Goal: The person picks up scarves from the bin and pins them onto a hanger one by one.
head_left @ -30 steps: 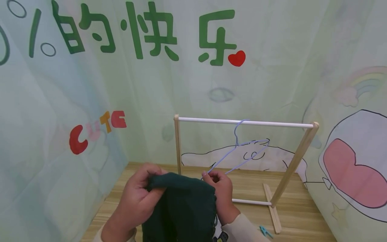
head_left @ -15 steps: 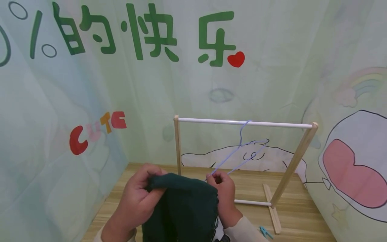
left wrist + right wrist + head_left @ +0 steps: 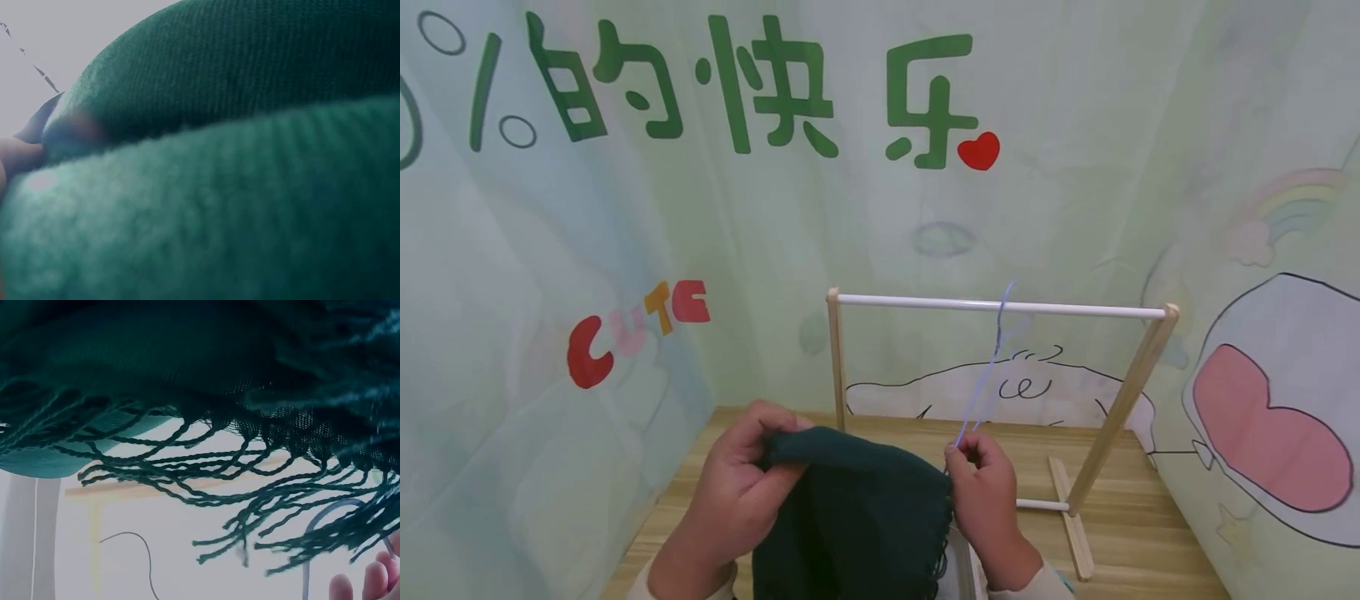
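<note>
A dark green scarf (image 3: 865, 508) with a twisted fringe hangs in folds in the head view. My left hand (image 3: 741, 492) pinches its folded top edge between thumb and fingers. Just right of the scarf, my right hand (image 3: 988, 500) pinches the lower end of a thin blue hanger (image 3: 982, 383). The hanger is seen nearly edge-on, and its hook rises above the rack's white bar (image 3: 910, 301); whether it rests there I cannot tell. Green knit (image 3: 187, 219) fills most of the left wrist view. Dark fringe (image 3: 231, 478) crosses the right wrist view, with my right fingertips at the lower right.
The small rack with wooden posts (image 3: 1123, 408) stands on a wood-grain tabletop (image 3: 1150, 517). A pale tray-like thing (image 3: 958, 558) shows partly below the scarf. Printed sheets (image 3: 1075, 208) wall the space at the back and sides.
My right hand has moved right with the hanger's end, and the hanger has swung from a wide triangle to nearly edge-on. The scarf's right edge has shifted slightly right. My left hand barely moves.
</note>
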A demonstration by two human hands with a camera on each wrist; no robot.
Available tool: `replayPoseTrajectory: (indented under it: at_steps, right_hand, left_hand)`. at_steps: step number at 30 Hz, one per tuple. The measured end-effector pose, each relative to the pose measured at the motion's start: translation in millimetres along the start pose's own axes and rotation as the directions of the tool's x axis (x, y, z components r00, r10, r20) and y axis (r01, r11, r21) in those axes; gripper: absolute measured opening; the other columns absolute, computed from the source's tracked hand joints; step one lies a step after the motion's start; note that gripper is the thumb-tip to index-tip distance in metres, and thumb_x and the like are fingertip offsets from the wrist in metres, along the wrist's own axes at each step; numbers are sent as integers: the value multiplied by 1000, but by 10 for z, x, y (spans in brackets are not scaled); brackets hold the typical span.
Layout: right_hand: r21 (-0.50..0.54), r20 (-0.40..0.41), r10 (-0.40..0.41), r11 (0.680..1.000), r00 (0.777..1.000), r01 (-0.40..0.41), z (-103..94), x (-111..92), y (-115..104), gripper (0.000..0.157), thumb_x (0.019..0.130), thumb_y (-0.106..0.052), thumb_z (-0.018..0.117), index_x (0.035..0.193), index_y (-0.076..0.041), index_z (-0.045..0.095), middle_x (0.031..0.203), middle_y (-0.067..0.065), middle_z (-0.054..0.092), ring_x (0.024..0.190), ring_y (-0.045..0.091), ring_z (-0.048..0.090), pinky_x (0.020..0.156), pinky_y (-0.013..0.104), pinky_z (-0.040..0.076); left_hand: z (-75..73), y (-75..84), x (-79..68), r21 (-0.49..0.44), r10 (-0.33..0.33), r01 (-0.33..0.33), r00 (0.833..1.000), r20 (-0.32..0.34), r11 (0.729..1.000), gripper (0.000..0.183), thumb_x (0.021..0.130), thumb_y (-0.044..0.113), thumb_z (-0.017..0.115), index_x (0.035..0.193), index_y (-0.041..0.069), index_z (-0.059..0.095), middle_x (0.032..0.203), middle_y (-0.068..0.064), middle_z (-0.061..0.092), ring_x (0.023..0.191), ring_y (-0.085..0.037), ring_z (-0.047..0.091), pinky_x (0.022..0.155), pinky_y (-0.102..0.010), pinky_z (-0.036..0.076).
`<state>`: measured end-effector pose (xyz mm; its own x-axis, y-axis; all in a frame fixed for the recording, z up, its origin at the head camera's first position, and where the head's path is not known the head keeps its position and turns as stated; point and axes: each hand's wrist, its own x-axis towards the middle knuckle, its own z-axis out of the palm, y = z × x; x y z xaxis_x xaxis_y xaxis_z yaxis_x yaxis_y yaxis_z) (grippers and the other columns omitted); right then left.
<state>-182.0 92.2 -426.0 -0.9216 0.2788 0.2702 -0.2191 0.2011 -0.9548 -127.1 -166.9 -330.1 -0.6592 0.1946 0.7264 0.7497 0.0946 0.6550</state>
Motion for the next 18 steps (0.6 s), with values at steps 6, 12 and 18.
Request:
replayPoseTrajectory:
  at_steps: [6,12,18]
  right_hand:
    - [30,-20,13,999,1000,-12,-230,-82,14,6,100,-1,64,95,1,67,86,6,67,83,14,65,81,28,52]
    - [43,-10,99,994,995,-99,-539,-179,107,11,106,-1,52,107,5,61,103,12,67,90,11,70,83,25,58]
    - [25,-93,87,996,992,-85,-801,-288,174,15,107,2,47,105,9,60,102,14,67,95,9,71,83,25,61]
  left_hand:
    - [-27,-8,50,-86,34,-31,999,38,996,25,94,-24,54,106,-2,53,105,5,72,85,-17,64,83,-26,55]
    - [-46,-25,93,-221,75,-57,994,74,974,19,98,-21,51,107,-5,50,110,5,73,85,-18,65,84,-27,57]
    - [-43,-93,136,-385,151,-93,981,122,918,27,97,-25,44,112,-4,49,111,-3,73,89,-20,67,86,-28,58]
